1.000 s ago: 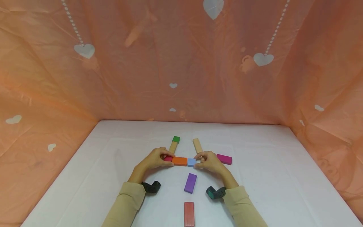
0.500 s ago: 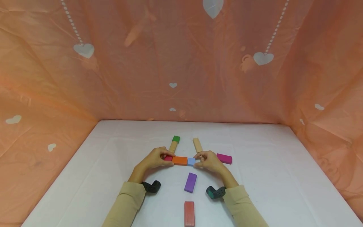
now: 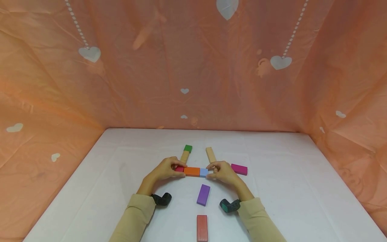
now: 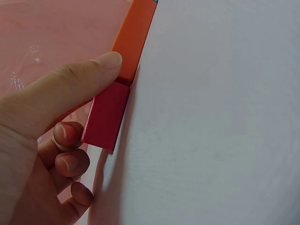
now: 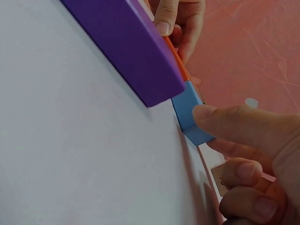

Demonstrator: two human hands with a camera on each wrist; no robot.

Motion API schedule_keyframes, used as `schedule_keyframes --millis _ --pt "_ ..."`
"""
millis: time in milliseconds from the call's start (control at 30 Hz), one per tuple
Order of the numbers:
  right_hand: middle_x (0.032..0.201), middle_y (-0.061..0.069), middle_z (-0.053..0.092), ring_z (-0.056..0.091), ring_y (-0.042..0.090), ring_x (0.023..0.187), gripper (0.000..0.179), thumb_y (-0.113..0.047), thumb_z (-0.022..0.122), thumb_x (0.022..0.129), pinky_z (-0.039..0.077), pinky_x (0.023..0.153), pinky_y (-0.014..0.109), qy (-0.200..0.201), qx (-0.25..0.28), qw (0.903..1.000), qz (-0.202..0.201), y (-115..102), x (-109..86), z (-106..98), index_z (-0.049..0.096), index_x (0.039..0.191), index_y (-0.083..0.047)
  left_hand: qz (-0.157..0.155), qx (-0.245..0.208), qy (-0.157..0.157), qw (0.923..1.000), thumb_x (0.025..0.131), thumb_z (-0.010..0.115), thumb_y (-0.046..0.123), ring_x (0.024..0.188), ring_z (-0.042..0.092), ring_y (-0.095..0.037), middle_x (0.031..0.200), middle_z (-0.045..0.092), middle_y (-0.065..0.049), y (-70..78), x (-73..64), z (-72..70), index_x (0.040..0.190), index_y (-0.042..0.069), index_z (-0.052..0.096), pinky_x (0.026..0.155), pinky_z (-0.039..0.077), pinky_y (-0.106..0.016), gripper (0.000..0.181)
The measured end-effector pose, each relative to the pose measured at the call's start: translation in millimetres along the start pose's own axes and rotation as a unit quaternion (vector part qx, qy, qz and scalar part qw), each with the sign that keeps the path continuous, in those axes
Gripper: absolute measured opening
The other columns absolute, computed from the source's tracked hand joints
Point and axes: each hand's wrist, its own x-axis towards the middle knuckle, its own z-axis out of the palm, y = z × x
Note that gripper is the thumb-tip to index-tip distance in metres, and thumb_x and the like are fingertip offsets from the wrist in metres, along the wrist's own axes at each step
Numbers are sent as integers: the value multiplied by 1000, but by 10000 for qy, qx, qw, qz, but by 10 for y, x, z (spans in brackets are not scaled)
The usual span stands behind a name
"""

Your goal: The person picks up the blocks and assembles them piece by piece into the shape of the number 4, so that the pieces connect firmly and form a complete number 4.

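White tabletop (image 3: 284,168): hands (image 3: 165,168) (image 3: 223,172) pinch a block row (image 3: 191,171) (3 colours).

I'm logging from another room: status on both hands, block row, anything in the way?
Left hand grips where red block meets orange block; right hand pinches blue block. Three joined end to end. Purple block on the near side, seemingly clear.
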Motion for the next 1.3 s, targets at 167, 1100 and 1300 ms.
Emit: schedule_keyframes --millis 167,1100,1300 --pt "62 -2 39 38 12 61 30 -9 75 80 31 57 19 9 4 10000 23 2 1 0 68 106 4 7 18 -9 10000 77 80 19 76 41 -12 77 47 -1 4 0 0 105 9 75 64 32 -18 30" --pt "61 -3 39 38 10 59 33 -11 75 80 32 57 19 -38 -44 10000 16 27 1 3 68 108 4 -26 8 -11 10000 77 81 19 77 42 -14 78 49 -3 -6 3 -1 105 9 75 64 33 -19 30" --pt "61 -3 39 37 11 60 32 -11 75 81 31 56 19 -14 -32 10000 0 18 6 6 68 108 4 -50 1 0 10000 77 81 19 77 42 -14 78 49 -3 -1 -1 -4 105 10 75 64 33 -19 30"
